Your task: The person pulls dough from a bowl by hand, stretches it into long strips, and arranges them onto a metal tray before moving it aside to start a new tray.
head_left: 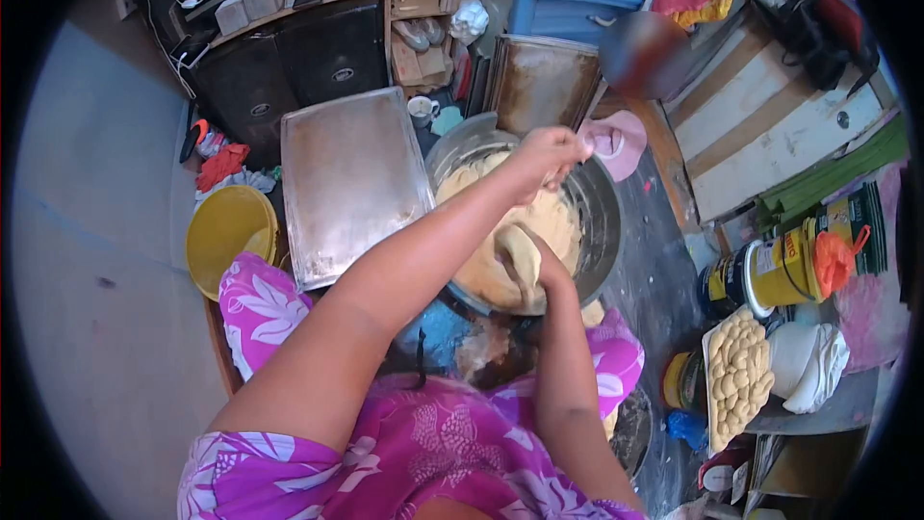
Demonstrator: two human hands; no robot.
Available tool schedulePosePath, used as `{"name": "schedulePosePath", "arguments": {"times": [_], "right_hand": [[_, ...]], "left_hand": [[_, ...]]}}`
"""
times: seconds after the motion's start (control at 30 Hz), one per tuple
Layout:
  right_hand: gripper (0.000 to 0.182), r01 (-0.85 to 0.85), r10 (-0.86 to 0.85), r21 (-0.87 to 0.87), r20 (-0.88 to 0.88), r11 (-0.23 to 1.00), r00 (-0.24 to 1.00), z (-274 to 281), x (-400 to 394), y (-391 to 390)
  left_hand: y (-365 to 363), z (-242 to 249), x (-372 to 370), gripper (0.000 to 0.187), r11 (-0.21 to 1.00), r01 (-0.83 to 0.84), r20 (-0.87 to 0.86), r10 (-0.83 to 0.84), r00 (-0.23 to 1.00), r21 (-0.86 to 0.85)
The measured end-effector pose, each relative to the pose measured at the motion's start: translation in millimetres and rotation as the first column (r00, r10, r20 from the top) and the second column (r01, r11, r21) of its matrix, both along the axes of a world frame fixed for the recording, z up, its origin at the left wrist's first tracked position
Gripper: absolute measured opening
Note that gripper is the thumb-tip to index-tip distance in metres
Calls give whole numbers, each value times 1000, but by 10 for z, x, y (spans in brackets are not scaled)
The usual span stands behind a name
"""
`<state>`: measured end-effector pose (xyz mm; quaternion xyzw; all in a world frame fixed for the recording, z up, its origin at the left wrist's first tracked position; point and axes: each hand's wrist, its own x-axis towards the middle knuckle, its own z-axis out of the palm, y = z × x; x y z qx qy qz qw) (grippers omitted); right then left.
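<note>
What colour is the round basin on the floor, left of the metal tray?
Yellow basin, seen in the head view.

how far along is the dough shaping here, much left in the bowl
Done: a tray of braided dough pieces sits at the right. In hand: the right hand holds a lump of dough over the metal bowl, and the left hand pinches a bit above it. Left: the bowl looks well filled with dough, and the flat baking tray beside it holds nothing yet, so most of it seems unshaped.
</note>
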<state>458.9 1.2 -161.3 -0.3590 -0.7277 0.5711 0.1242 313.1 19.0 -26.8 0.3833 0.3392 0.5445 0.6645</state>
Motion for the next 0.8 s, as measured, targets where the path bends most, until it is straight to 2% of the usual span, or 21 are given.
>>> {"name": "schedulePosePath", "arguments": {"times": [0.07, 0.1, 0.13, 0.17, 0.2, 0.27, 0.3, 0.37, 0.4, 0.43, 0.47, 0.53, 0.57, 0.6, 0.63, 0.7, 0.73, 0.77, 0.8], "right_hand": [[39, 43, -76, -276, -109, 960, 991, -80, -188, 7], [39, 38, -70, -270, -112, 962, 991, -131, -191, 22], [39, 135, -241, -365, -261, 921, 935, -179, -194, 37], [40, 208, -414, -477, -379, 854, 828, -239, -187, 31], [40, 204, -411, -478, -382, 854, 828, -172, -191, 20], [43, 171, -396, -422, -532, 890, 748, 138, -191, -23], [44, 147, -385, -420, -566, 896, 729, 240, -209, 10], [43, 182, -385, -373, -594, 910, 707, 513, -309, 16], [42, 215, -379, -324, -622, 921, 685, 641, -342, 2], [40, 228, -379, -313, -612, 922, 694, 746, -349, -10], [40, 224, -376, -312, -614, 923, 694, 864, -382, -31], [40, 463, -407, -116, -690, 879, 599, 1078, -459, -118], [42, 479, -455, -172, -681, 861, 574, 1160, -448, -151], [46, 479, -451, -205, -749, 854, 484, 1228, -463, -183], [47, 487, -482, -251, -759, 837, 438, 1334, -468, -217], [47, 507, -528, -329, -787, 796, 318, 1399, -483, -183], [47, 506, -526, -329, -791, 797, 314, 1450, -479, -196], [46, 496, -521, -321, -783, 807, 341, 1517, -466, -218], [45, 487, -517, -313, -774, 815, 367, 1552, -460, -229]], "left_hand": [[-5, 85, 34, 24, 971, -167, -223, 203, 953, 168], [-33, 46, -5, 25, 940, -253, -277, 312, 909, 226], [-64, -34, -65, 25, 937, -260, -276, 320, 906, 233], [-136, -147, -132, 25, 856, -394, -357, 502, 788, 334], [-198, -287, -201, 24, 748, -494, -410, 660, 630, 444], [-331, -650, -327, 31, 690, -644, -329, 723, 607, 330], [-373, -906, -390, 31, 692, -642, -331, 722, 608, 330], [-453, -1323, -446, 47, 877, -477, -271, 446, 853, -58], [-519, -1205, -346, 47, 877, -477, -271, 446, 853, -59], [-602, -904, -200, 57, 925, -364, -4, 366, 931, -111], [-681, -623, -129, 66, 963, -238, 267, 265, 927, -129], [-656, -228, -248, 79, 988, -144, 505, 93, 858, 63], [-616, 12, -263, 83, 972, -221, 506, 152, 849, 80], [-587, 219, -262, 86, 950, -296, 508, 209, 836, 98], [-600, 321, -279, 90, 952, -298, 595, 199, 778, 71], [-600, 100, -189, 89, 937, -324, 563, 200, 802, 130], [-614, 57, -120, 88, 919, -344, 531, 198, 824, 191], [-605, 19, -63, 81, 970, -197, 344, 137, 929, 146], [-607, 50, 12, 81, 970, -194, 341, 134, 931, 149]]}}
